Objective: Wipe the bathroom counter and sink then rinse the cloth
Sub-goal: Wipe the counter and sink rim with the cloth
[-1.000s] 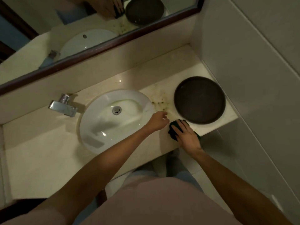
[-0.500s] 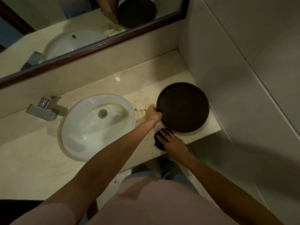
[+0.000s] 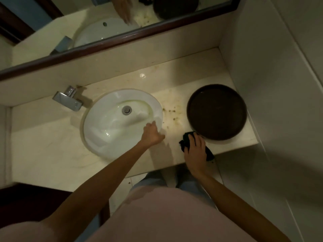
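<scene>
A white oval sink (image 3: 111, 130) is set in the cream counter (image 3: 43, 151), with a chrome drain (image 3: 126, 110) and greenish stains in the bowl. Brown dirt specks (image 3: 172, 113) lie on the counter between the sink and a dark round tray (image 3: 216, 111). My right hand (image 3: 194, 149) presses a dark cloth (image 3: 208, 152) flat on the counter near its front edge, just left of the tray. My left hand (image 3: 152, 134) rests on the sink's right rim, fingers curled, holding nothing.
A chrome tap (image 3: 68, 99) stands left of the sink. A wood-framed mirror (image 3: 122, 39) runs along the back wall. A tiled wall (image 3: 279, 84) closes the right side. The counter's front edge sits just before my legs.
My left hand has let go of the dark tray's edge and moved left to the sink rim. The right hand stays on the cloth. The camera has shifted.
</scene>
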### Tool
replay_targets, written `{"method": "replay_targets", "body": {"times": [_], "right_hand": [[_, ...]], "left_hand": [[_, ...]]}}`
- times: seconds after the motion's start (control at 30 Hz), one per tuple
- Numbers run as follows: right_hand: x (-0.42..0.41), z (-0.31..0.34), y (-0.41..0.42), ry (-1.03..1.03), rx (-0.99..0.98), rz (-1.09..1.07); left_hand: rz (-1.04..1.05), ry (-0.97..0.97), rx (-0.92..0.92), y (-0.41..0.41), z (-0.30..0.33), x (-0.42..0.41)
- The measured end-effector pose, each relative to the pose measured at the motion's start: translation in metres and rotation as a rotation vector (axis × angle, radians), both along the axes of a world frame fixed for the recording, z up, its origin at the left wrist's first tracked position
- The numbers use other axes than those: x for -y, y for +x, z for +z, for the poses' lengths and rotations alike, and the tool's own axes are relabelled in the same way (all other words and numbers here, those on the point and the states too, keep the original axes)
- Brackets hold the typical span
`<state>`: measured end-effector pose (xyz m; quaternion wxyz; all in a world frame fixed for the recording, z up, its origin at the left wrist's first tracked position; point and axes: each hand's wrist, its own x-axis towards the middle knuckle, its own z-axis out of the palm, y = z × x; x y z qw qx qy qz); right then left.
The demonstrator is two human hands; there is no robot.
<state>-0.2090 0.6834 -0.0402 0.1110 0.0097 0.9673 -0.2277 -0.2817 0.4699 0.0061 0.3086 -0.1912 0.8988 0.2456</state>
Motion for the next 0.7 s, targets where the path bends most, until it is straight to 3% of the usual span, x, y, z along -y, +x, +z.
{"method": "replay_targets", "body": {"times": [0.1, 0.27, 0.4, 0.47, 0.57, 0.7], "right_hand": [[0.024, -0.002, -0.008, 0.007, -0.002, 0.047], [0.093, -0.001, -0.026, 0.026, -0.016, 0.245], [0.133, 0.007, -0.033, -0.149, -0.045, 0.437], [0.128, 0.013, -0.033, -0.246, -0.074, 0.353], [0.091, 0.021, -0.025, -0.313, -0.144, 0.059], [0.034, 0.018, -0.012, -0.2, -0.207, -0.255]], "left_hand": [[-0.16, -0.082, 0.186, 0.051, -0.017, 0.042], [-0.348, -0.004, 0.081, 0.074, -0.026, 0.08], [-0.414, 0.12, 0.125, 0.06, -0.024, 0.098], [-0.455, 0.177, 0.164, 0.053, -0.023, 0.107], [-0.457, 0.248, 0.211, 0.048, -0.024, 0.12], [-0.474, 0.246, 0.268, 0.049, -0.028, 0.135]]}}
